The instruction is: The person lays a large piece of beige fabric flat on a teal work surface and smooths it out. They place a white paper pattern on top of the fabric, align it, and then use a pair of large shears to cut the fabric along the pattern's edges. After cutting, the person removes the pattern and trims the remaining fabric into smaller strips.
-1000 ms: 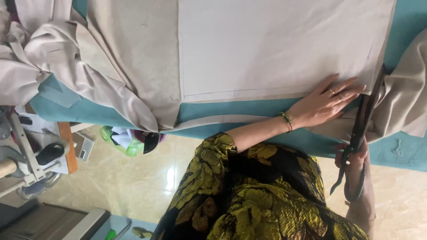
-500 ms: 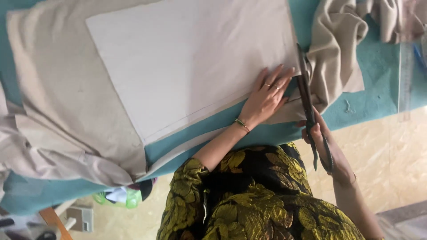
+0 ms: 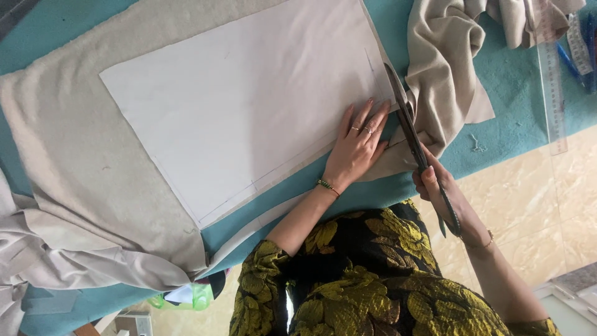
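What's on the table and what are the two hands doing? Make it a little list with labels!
Left hand: flat on the white paper pattern
Right hand: holds the scissors
Scissors: blades along the pattern's right edge
Under the pattern: beige fabric
Table: teal cover
Far right: clear ruler, blue pens

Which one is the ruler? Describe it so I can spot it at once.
Start at the teal table and go to its far right edge, past the bunched beige fabric. The ruler lies flat there beside blue pens; it alone is long, straight and see-through.
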